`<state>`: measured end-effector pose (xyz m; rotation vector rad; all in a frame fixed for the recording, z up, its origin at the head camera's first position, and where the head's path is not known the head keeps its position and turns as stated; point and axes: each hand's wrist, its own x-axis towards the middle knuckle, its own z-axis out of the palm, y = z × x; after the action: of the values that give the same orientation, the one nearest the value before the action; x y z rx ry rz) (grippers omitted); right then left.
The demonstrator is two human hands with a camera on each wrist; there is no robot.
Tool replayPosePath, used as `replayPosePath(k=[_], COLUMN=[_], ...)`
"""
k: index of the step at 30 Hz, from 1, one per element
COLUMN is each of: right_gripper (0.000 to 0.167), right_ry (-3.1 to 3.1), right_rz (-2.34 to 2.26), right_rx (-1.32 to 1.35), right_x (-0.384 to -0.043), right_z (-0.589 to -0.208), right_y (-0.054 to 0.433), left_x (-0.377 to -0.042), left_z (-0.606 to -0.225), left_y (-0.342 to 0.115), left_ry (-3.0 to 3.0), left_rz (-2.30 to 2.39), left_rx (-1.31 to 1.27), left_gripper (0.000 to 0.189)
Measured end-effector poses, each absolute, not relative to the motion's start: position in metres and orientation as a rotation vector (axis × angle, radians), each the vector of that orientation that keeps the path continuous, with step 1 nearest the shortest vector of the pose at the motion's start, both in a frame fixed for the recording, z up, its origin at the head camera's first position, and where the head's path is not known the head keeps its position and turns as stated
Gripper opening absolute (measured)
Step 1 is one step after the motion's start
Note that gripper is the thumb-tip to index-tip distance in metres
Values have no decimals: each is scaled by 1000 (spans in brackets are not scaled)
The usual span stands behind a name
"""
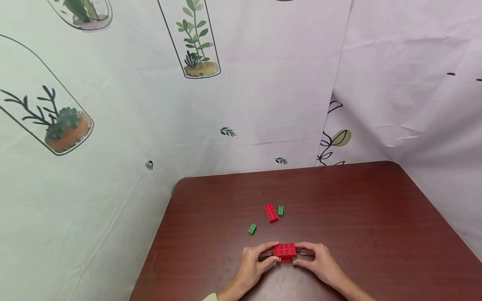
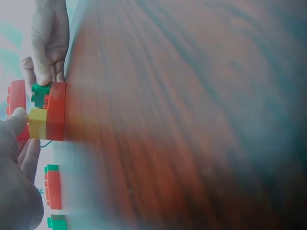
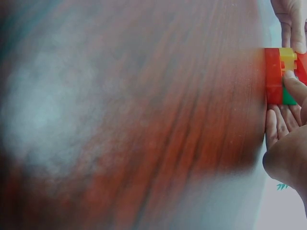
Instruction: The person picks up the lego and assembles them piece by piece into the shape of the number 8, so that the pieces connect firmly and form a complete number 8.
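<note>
Near the front of the bench (image 1: 357, 217), two hands meet over a small stack. The left hand (image 1: 251, 265) pinches the upper red brick (image 1: 285, 250) by one end, and the right hand (image 1: 323, 263) grips the other end, its thumb against the green brick (image 2: 41, 96). That brick and the yellow brick (image 2: 38, 125) sit side by side on the lower red brick (image 2: 56, 112); a gap shows between the green studs and the upper one. Beyond lie a loose red brick (image 1: 270, 212), a small green brick (image 1: 280, 211) just beside it, and another green piece (image 1: 252, 229) nearer. On the wall cloth (image 1: 263, 92), a tall printed jar (image 1: 172, 16) holds a leafy stem, while a rounded printed jar (image 1: 22, 71) contains dark twigs and succulents.
</note>
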<state>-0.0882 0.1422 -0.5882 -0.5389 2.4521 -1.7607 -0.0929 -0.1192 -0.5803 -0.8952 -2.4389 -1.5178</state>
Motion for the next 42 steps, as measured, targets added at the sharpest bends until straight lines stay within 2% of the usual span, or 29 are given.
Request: replayPosePath(k=[14,42], right_gripper=[41,40], right_ry=[2453,2418], right_rz=[-1763,-1798], right_rx=[-530,-579], right_x=[-87,-88], right_z=[-587,-589], right_y=[142,143], left_x=[-95,-91], left_z=[-579,-573], left_y=[-121,-118], left_ry=[-2468,-2440], left_rz=[-1581,-1188], left_rx=[-914,-954], left_gripper=[39,41])
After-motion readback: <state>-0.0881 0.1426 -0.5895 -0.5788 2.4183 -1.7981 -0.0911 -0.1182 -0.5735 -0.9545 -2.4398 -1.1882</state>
